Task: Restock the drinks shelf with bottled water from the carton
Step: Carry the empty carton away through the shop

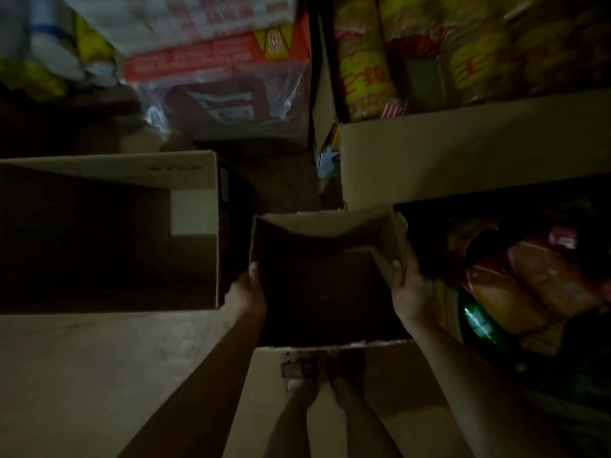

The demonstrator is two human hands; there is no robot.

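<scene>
Red Chinese characters show on the yellow snack bags (367,77) up top, too blurred to read, like the print on the orange carton (211,57).

Dim, deep shadows, blurred top, wide-angle distortion

Dim shop stockroom: open cardboard cartons (109,233) crowding the floor, bagged snacks (367,61) standing in a box, shrink-wrapped cases (228,94) stacked behind, more packets (529,285) at right.
</scene>
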